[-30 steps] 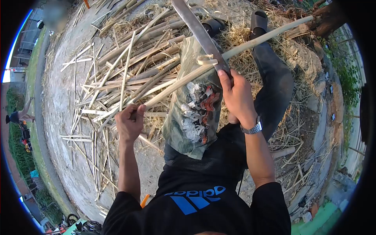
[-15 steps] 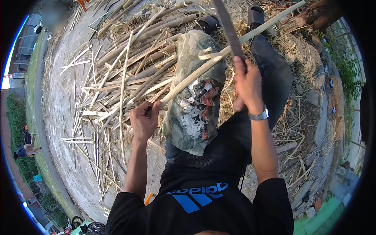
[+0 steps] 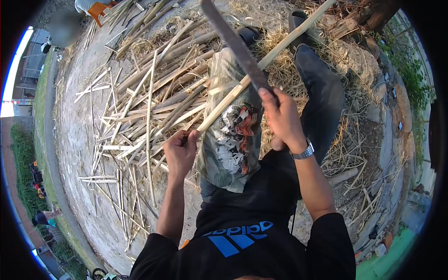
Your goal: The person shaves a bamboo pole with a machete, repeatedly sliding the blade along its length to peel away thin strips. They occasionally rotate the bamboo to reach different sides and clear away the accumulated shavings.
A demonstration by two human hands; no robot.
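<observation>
A long pale bamboo strip (image 3: 228, 99) runs slantwise over a camouflage cloth (image 3: 219, 172) with a printed patch, which covers one thigh. My left hand (image 3: 181, 151) pinches the strip's near end between thumb and fingers. In my right hand (image 3: 282, 116), with a watch on the wrist, is the handle of a long dark blade (image 3: 233, 44). The blade crosses the strip just beyond the cloth and points up and left. A thin pale shaving (image 3: 221, 87) curls beside the strip, left of the blade.
Many split bamboo pieces (image 3: 154, 107) lie in a pile on the ground at the left. Shavings (image 3: 280, 58) surround my feet. An orange chair (image 3: 97, 11) stands at the top left. Rubble and a log (image 3: 380, 16) are at the right.
My right hand and the blade have moved left and slightly down, towards my left hand. The blade leans further left. My left hand, still on the strip, has shifted slightly right and down.
</observation>
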